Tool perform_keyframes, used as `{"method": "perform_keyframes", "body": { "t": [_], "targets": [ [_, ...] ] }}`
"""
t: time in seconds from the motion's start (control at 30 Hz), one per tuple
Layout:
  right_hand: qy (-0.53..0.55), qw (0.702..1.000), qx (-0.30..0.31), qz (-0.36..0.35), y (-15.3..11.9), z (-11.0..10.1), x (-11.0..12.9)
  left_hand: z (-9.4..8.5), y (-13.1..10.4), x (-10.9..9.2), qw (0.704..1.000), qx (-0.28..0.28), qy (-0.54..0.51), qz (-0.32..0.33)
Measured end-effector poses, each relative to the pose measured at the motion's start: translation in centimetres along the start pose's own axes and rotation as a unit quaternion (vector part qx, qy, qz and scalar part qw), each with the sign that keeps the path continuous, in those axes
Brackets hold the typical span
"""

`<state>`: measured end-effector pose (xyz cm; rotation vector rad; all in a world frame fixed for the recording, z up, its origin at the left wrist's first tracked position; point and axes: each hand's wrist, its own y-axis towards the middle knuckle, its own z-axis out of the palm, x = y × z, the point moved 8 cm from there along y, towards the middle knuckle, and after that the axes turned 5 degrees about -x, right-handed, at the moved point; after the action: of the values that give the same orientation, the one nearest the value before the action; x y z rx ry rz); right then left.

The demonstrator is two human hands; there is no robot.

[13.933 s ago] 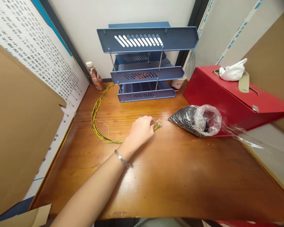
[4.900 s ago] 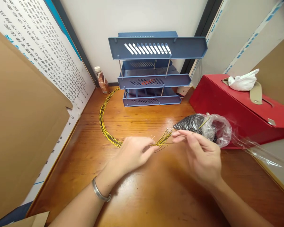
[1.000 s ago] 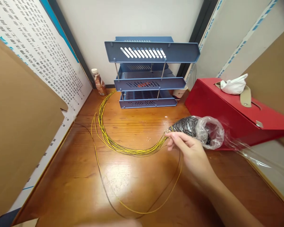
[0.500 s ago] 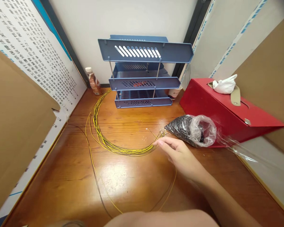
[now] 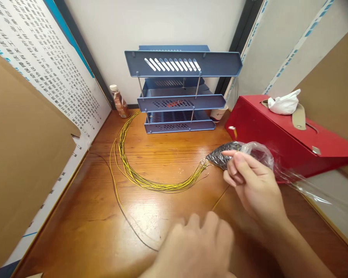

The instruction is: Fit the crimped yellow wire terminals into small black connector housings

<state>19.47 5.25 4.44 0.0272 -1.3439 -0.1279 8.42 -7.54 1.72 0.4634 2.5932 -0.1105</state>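
Observation:
My right hand (image 5: pixel 255 181) is raised in front of the plastic bag, thumb and forefinger closed on a thin yellow wire (image 5: pixel 235 133). Its end, with a small whitish tip, sticks up above the fingers. My left hand (image 5: pixel 197 241), blurred by motion, is low at the near edge of the view; its knuckles face up and what its fingers do is hidden. Beyond it a bundle of yellow and dark wires (image 5: pixel 162 187) curves over the table, bare-looking ends gathered at its right. A clear plastic bag of small black pieces (image 5: pixel 220 152) lies beside those ends.
A blue three-tier tray rack (image 5: pixel 182 103) stands at the back wall between a drink bottle (image 5: pixel 120 103) and a paper cup (image 5: pixel 219 114). On the right sits a red box (image 5: pixel 255 123) with white tissue (image 5: pixel 284 102) on top. Cardboard (image 5: pixel 26 154) lines the left.
My right hand has lifted away from the bundle's end, up and to the right, with the wire. My left hand has come further into view at the bottom.

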Motion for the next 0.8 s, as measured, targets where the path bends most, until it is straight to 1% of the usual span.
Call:
{"method": "perform_keyframes", "body": {
  "t": [0.03, 0.07, 0.1, 0.17, 0.23, 0.27, 0.33, 0.4, 0.43, 0.47, 0.5, 0.53, 0.6, 0.63, 0.67, 0.7, 0.77, 0.8],
  "targets": [
    [0.033, 0.999, -0.011, -0.011, 0.0, -0.1, 0.4, 0.3, 0.5, 0.7, 0.995, 0.050, 0.081, 0.010],
    [0.063, 0.998, -0.018, -0.017, 0.0, 0.0, 0.6, 0.3, 0.9, 1.8, 0.987, 0.072, 0.141, 0.001],
    [0.090, 0.996, -0.018, -0.018, 0.0, 0.1, 0.7, 0.2, 1.1, 2.9, 0.979, 0.083, 0.183, -0.016],
    [0.127, 0.992, -0.008, -0.007, -0.1, 0.5, 0.4, -0.1, 0.8, 5.1, 0.966, 0.089, 0.235, -0.057],
    [0.114, 0.993, 0.003, 0.006, -0.3, 0.8, -0.1, -0.3, -0.1, 7.0, 0.955, 0.118, 0.260, -0.080],
    [0.080, 0.997, 0.010, 0.004, -0.4, 1.0, -0.4, -0.7, -0.6, 8.0, 0.950, 0.132, 0.267, -0.097],
    [-0.037, 0.999, 0.018, -0.019, -0.6, 1.1, -0.6, -2.5, -1.3, 10.0, 0.938, 0.136, 0.283, -0.149],
    [-0.152, 0.987, 0.017, -0.049, -0.8, 1.3, -0.5, -4.9, -1.7, 11.8, 0.925, 0.122, 0.296, -0.204],
    [-0.188, 0.980, 0.022, -0.054, -1.0, 1.5, -0.5, -5.9, -1.8, 12.5, 0.921, 0.119, 0.297, -0.224],
    [-0.208, 0.976, 0.032, -0.049, -1.1, 1.8, -0.7, -6.9, -1.6, 12.9, 0.921, 0.104, 0.290, -0.239],
    [-0.217, 0.974, 0.050, -0.036, -1.2, 2.2, -0.9, -7.6, -1.2, 13.0, 0.930, 0.079, 0.268, -0.239],
    [-0.220, 0.972, 0.074, -0.022, -1.4, 2.7, -1.3, -8.0, -0.7, 12.8, 0.946, 0.049, 0.226, -0.229],
    [-0.235, 0.965, 0.118, -0.007, -1.8, 3.6, -1.9, -8.4, 0.9, 11.8, 0.978, -0.034, 0.094, -0.185],
    [-0.249, 0.959, 0.134, -0.014, -2.0, 3.9, -2.1, -8.4, 1.6, 11.3, 0.982, -0.080, 0.012, -0.172],
    [-0.268, 0.952, 0.146, -0.032, -2.1, 4.1, -2.1, -8.2, 2.3, 11.0, 0.977, -0.115, -0.067, -0.169],
    [-0.291, 0.942, 0.157, -0.054, -2.2, 4.3, -2.1, -7.6, 3.0, 10.8, 0.967, -0.130, -0.140, -0.168],
    [-0.342, 0.918, 0.173, -0.100, -2.3, 4.5, -2.3, -6.0, 4.4, 10.1, 0.937, -0.129, -0.278, -0.171],
    [-0.366, 0.905, 0.179, -0.119, -2.4, 4.6, -2.5, -5.3, 5.0, 9.8, 0.920, -0.126, -0.330, -0.171]
  ]
}}
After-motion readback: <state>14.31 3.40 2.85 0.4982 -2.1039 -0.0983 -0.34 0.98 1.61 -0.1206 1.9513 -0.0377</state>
